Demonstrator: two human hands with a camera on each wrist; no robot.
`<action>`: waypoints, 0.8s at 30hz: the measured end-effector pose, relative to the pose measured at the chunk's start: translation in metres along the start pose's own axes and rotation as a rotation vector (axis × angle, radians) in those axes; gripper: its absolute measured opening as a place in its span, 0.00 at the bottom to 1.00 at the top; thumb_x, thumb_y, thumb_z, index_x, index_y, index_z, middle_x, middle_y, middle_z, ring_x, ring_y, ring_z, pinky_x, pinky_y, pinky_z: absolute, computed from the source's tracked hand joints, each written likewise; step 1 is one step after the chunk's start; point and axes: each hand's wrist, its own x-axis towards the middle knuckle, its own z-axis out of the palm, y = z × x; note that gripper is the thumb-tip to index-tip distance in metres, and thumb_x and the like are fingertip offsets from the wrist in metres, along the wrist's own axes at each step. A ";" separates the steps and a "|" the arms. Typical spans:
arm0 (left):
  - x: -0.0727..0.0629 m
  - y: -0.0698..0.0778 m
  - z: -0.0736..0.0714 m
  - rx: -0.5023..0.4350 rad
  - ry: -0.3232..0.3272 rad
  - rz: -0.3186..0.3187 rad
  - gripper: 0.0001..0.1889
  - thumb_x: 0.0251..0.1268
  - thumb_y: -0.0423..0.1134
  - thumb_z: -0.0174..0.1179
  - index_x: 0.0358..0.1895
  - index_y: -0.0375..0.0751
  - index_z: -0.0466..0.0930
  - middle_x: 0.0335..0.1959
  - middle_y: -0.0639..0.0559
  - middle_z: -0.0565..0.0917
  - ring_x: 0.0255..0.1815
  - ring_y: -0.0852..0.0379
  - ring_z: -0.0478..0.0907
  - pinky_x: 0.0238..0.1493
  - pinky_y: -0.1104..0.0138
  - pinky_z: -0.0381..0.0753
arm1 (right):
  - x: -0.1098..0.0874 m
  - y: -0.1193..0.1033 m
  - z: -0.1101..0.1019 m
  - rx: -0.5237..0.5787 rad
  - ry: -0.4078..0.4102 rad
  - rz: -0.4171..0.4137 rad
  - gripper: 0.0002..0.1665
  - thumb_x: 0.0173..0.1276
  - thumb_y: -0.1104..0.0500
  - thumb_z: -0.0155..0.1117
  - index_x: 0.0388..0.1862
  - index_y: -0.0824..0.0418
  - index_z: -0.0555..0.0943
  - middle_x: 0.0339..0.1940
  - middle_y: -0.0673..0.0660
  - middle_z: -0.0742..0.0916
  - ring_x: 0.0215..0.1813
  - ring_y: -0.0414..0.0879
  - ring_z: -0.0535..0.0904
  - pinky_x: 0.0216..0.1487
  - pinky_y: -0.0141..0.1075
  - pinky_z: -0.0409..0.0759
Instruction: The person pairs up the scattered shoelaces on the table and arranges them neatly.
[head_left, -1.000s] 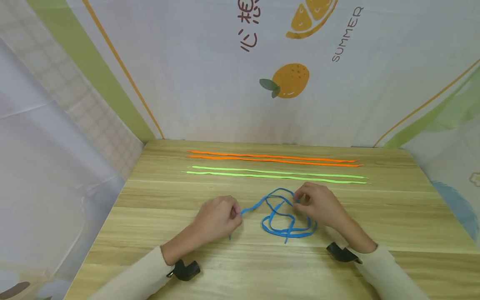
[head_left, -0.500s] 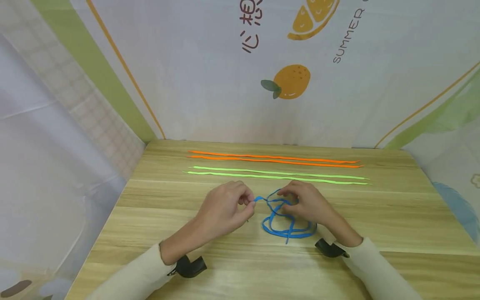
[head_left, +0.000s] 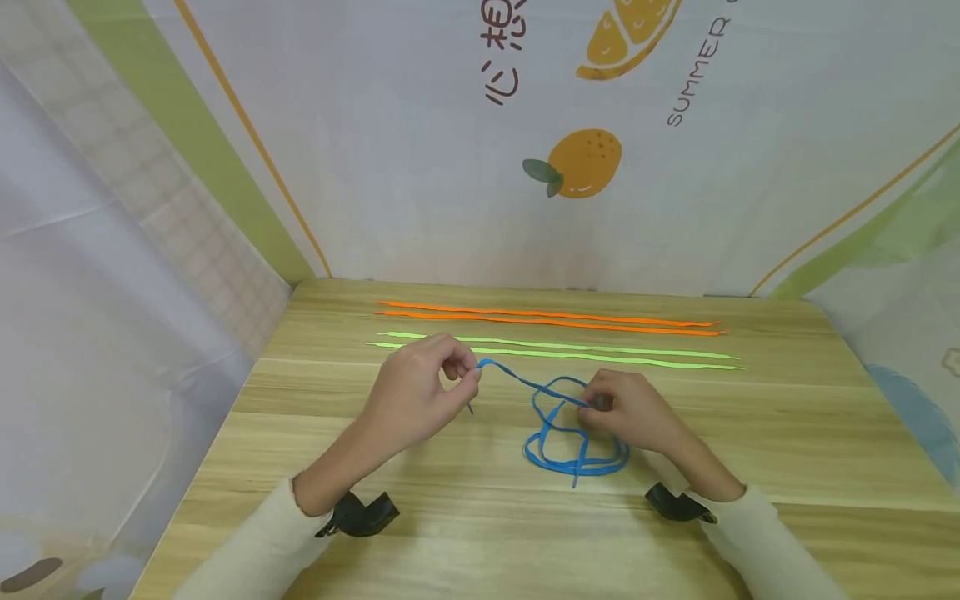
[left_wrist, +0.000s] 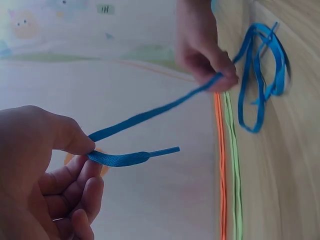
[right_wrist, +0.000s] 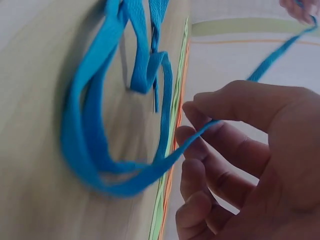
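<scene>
A blue flat shoelace lies in loose loops on the wooden table, and part of it stretches up to the left. My left hand pinches it near one end between thumb and fingers. In the left wrist view the lace's tip juts out past those fingertips. My right hand, at the right side of the loops, pinches the lace further along. The right wrist view shows the lace running between thumb and fingers, with loops hanging toward the table. The stretch between the hands is raised and nearly straight.
Two orange shoelaces lie straight side by side near the table's back edge. In front of them are two light green shoelaces, partly behind my left hand. A printed curtain hangs behind the wooden table.
My left hand first moved right toward the loops, then back left and upward, drawing the lace out. My right hand shifted left, then back right, and now pinches the lace.
</scene>
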 end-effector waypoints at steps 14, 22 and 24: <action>-0.011 -0.066 -0.007 -0.042 -0.114 -0.280 0.03 0.68 0.36 0.65 0.35 0.46 0.86 0.30 0.58 0.84 0.34 0.57 0.80 0.39 0.60 0.79 | -0.032 0.011 -0.022 0.195 -0.047 -0.070 0.08 0.71 0.68 0.77 0.38 0.56 0.90 0.36 0.44 0.88 0.36 0.37 0.78 0.34 0.34 0.79; -0.020 -0.092 -0.013 -0.069 -0.204 -0.356 0.04 0.70 0.36 0.63 0.38 0.43 0.87 0.35 0.55 0.87 0.40 0.56 0.83 0.47 0.57 0.82 | -0.047 0.015 -0.032 0.295 -0.157 -0.032 0.09 0.75 0.67 0.75 0.39 0.52 0.92 0.41 0.45 0.90 0.39 0.40 0.79 0.35 0.35 0.79; -0.022 -0.097 -0.015 -0.086 -0.225 -0.367 0.04 0.71 0.36 0.63 0.39 0.43 0.87 0.36 0.54 0.88 0.41 0.55 0.84 0.47 0.57 0.83 | -0.050 0.016 -0.033 0.314 -0.179 -0.043 0.10 0.75 0.68 0.74 0.40 0.52 0.92 0.41 0.45 0.90 0.38 0.40 0.79 0.34 0.34 0.78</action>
